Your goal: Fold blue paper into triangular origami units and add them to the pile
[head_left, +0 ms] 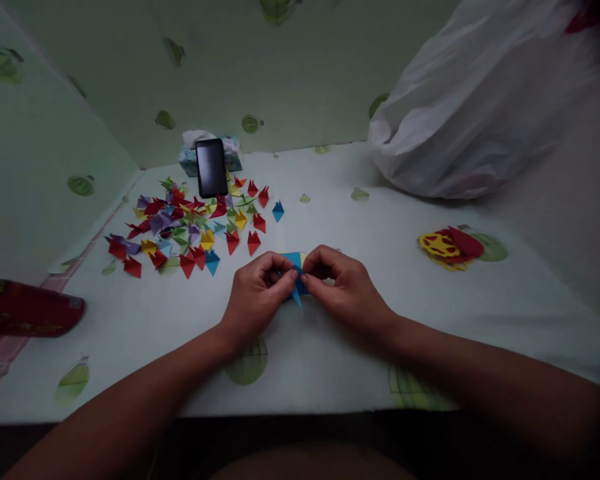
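I see my left hand (257,293) and my right hand (343,283) close together in the middle of the table (430,320). Both hands pinch one small blue folded paper (296,277) between thumb and fingertips, and the other fingers are curled in. The paper is between my two hands, just above the table. Its long side runs from far to near, and its sharp tip points back at me. A bit of yellow shows at its far edge. To the left, farther away, lies a pile of small folded papers (190,223) in red, yellow, blue, purple and green. A black phone (211,167) stands behind the pile. A big white bag (480,100) sits far right, and a red and yellow paper stack (450,247) lies near it.
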A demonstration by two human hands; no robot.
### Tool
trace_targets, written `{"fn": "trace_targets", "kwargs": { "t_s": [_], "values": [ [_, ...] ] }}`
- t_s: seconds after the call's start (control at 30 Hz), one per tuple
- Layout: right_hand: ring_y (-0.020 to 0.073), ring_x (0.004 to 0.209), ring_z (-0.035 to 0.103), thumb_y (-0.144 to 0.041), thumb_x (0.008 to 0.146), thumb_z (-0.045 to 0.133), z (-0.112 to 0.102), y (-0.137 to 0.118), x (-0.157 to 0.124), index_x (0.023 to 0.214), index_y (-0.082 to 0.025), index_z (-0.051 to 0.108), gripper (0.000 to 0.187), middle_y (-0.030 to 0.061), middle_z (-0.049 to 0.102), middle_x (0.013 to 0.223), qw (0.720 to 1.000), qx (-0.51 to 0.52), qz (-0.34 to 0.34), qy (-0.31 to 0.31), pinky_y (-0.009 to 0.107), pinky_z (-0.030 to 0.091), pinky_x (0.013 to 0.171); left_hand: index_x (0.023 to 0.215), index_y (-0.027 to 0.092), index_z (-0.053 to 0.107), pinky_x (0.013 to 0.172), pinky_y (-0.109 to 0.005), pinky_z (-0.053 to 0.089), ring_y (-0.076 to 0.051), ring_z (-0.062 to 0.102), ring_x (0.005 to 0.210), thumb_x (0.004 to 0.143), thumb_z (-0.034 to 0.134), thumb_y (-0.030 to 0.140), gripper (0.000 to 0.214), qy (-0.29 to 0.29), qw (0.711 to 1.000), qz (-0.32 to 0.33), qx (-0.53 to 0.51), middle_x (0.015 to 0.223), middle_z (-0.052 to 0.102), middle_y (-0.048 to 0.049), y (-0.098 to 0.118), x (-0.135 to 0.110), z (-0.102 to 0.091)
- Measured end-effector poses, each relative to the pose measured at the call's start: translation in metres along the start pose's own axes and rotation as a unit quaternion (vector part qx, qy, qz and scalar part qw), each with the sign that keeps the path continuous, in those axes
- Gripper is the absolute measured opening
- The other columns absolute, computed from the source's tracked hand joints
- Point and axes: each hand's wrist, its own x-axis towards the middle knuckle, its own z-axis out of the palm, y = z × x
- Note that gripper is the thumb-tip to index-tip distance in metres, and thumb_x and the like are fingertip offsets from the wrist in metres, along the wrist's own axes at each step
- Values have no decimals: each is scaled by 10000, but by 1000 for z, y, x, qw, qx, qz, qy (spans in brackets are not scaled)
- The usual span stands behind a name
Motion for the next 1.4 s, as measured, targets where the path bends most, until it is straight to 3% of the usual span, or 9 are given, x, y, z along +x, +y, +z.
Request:
{"fn": "trace_targets", "kwargs": {
  "t_s": [0.17,0.3,0.6,0.93,1.17,1.3,1.4],
  "values": [
    [132,714,545,-156,833,579,0,-2,-2,784,-190,548,67,15,586,780,998,-32,-52,16,270,424,650,797,176,673,538,-220,435,-100,536,581,808,712,257,90,8,1000,5,-7,687,637,9,0,-1,1],
    [129,697,542,-141,825,558,0,-1,-1,768,-186,546,73,15,583,772,999,-31,-40,17,268,424,638,869,175,728,594,-243,474,-123,589,648,813,715,255,98,-13,1000,6,-4,757,682,-18,-1,-1,0],
    [129,692,526,-147,818,556,2,-1,-3,807,-195,519,62,-1,565,749,999,-22,-29,-12,264,413,638,770,178,693,571,-239,449,-121,553,627,802,704,222,55,-11,1000,21,19,704,637,-6,2,-1,0],
    [133,681,517,-148,826,546,4,-1,-4,764,-198,491,97,14,559,741,995,-67,-63,29,260,392,598,798,173,690,585,-252,473,-124,572,624,781,723,289,122,-12,999,-44,-31,718,660,-13,0,-1,0],
    [128,656,496,-182,821,555,3,-2,-6,766,-200,489,88,3,549,710,998,-56,-24,24,262,377,584,791,174,681,555,-245,436,-117,545,601,795,704,285,114,-21,1000,-19,-6,699,642,-8,1,-3,2],
    [127,658,491,-286,897,543,-1,-2,-3,811,-185,550,133,4,555,713,1000,-5,4,7,272,382,600,793,173,681,570,-243,449,-118,558,612,802,700,288,117,-9,1000,-12,-6,705,648,-8,2,-1,-1],
    [126,671,502,-318,875,585,-2,0,0,830,-174,574,152,2,561,722,999,34,31,-9,272,396,618,794,170,687,573,-237,455,-114,562,612,795,707,284,116,-5,1000,-13,-12,706,653,-5,2,0,-2]
  ]
}}
